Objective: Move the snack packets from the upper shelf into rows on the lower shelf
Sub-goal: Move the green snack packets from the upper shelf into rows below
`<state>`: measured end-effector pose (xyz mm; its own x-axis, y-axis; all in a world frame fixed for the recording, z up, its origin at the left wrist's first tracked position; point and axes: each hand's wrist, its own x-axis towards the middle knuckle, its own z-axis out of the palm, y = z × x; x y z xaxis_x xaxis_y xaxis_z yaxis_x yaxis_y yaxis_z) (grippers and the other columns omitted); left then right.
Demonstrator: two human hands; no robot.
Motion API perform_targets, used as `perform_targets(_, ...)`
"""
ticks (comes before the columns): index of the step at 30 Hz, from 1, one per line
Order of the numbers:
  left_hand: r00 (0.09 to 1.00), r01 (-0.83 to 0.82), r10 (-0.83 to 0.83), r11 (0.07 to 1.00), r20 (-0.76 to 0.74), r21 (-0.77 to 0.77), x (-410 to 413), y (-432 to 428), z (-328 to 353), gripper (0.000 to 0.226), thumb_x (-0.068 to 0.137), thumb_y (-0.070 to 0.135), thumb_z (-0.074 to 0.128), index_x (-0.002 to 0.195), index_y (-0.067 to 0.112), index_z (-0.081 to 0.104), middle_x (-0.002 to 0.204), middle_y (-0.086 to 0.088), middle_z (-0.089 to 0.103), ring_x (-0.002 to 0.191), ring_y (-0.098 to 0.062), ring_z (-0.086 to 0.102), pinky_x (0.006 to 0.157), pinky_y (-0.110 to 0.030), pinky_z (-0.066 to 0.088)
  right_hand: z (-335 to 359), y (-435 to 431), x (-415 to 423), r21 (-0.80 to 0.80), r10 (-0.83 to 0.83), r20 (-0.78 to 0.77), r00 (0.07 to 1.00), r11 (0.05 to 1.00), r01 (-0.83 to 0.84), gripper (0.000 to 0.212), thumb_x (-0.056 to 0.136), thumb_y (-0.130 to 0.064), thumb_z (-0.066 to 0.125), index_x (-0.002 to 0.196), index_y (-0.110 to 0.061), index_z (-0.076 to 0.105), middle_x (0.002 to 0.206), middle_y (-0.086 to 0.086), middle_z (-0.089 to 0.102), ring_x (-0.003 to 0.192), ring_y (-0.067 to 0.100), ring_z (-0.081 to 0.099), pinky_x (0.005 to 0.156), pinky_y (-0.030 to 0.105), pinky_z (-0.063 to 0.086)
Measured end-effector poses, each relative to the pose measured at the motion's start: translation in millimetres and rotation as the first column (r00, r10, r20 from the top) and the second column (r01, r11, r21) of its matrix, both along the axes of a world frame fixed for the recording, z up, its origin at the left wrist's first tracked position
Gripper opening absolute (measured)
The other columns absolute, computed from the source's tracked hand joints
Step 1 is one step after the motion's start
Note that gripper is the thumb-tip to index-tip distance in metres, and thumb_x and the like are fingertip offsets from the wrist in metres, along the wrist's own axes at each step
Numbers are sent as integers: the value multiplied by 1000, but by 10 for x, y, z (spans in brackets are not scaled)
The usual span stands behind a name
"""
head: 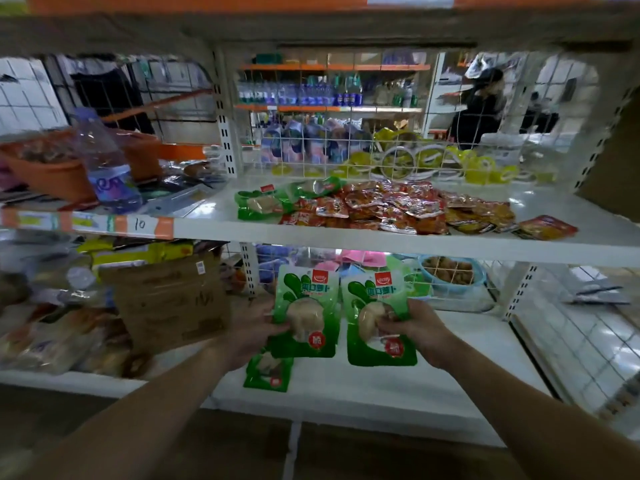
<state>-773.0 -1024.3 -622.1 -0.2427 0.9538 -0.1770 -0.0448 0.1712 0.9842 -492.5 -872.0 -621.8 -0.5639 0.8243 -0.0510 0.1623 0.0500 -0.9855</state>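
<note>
The lower shelf (467,375) carries only one flat green packet (266,372) — above it the left hand (252,327) has its grip pinched on the left packet (308,306), the right hand (415,330) on the right packet (374,317) — and the red heap (381,209) lies unmoved on the upper shelf (311,235).

Left green packet (306,313) and right green packet (377,320) held upright over the lower shelf (450,386); third green packet (268,372) flat on it; red packets (374,209) heaped on upper shelf (311,233).

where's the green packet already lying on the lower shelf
In the head view the green packet lies flat on the lower shelf, left of centre, partly under the held packet in the left hand, right of the cardboard box.
</note>
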Motion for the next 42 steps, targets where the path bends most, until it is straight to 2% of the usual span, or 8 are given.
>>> perform_targets(6, 990, -111, 108, 993, -95, -36, -361, 448, -444, 51, 87, -9, 65, 110, 36, 69, 114, 7, 72, 110, -17, 65, 84, -32, 56, -415, 509, -327, -25, -65, 29, 997, 998, 66, 38, 73, 3, 82, 108, -7, 72, 102, 8, 77, 98, 29, 72, 91, 51, 56)
perform_targets(9, 977, -129, 121, 991, -175, -35, -491, 718, -661, 49, 87, -5, 69, 100, 42, 69, 113, 9, 70, 110, -13, 62, 92, -38, 54, -652, 807, -480, -27, -89, 55, 995, 996, 91, 39, 71, -1, 84, 107, -13, 73, 101, 7, 77, 97, 29, 73, 91, 53, 56)
perform_targets(18, 952, -182, 135, 971, -274, -153, -620, 1557, -1686, 34, 83, 4, 77, 109, 24, 65, 101, 9, 69, 95, -8, 65, 73, -18, 52, -1466, 1586, -989, -39, -116, 73, 991, 992, 119, 34, 74, 5, 80, 102, -13, 74, 99, 11, 77, 94, 30, 73, 84, 43, 59)
perform_targets(23, 879, -173, 77, 971, -470, -165, -564, 1803, -2201, 23, 81, 12, 79, 95, 25, 65, 90, 7, 70, 85, -8, 67, 69, -19, 51, -2019, 1779, -1088, -77, -191, 114, 975, 977, 200, 30, 70, 4, 83, 94, -13, 76, 92, 13, 77, 88, 30, 74, 81, 47, 60)
perform_targets(28, 777, -264, 144, 958, -613, -109, -504, 1984, -2483, 27, 84, 11, 73, 110, 12, 66, 95, -1, 70, 87, -17, 67, 61, -9, 44, -2259, 1753, -1038, -173, -169, 126, 978, 967, 189, 32, 72, 7, 81, 99, -7, 72, 91, 15, 76, 78, 24, 74, 68, 35, 60)
perform_targets(32, 771, -224, 100, 967, -629, -120, -396, 2054, -2417, 45, 85, 1, 70, 120, 19, 49, 104, 6, 60, 103, -14, 62, 89, -20, 51, -2281, 1789, -1012, -233, -154, 121, 981, 956, 178, 35, 75, 6, 79, 105, -9, 69, 94, 14, 76, 83, 29, 75, 71, 41, 61)
perform_targets(36, 599, -216, 31, 968, -800, -124, -294, 2064, -2475, 72, 90, 1, 65, 150, 20, 31, 122, -4, 63, 111, -19, 62, 96, -29, 50, -2273, 1791, -1001, -255, -156, 110, 982, 950, 179, 36, 76, 5, 78, 107, -9, 67, 95, 13, 76, 83, 28, 75, 70, 41, 61)
perform_targets(42, 322, -172, -126, 967, -938, -189, -257, 2081, -2544, 37, 95, 11, 57, 131, 22, 57, 120, -4, 59, 108, -18, 58, 99, -32, 50, -2255, 1795, -959, -262, -161, 117, 980, 947, 187, 36, 76, 5, 77, 108, -9, 66, 96, 14, 75, 83, 30, 75, 76, 47, 61)
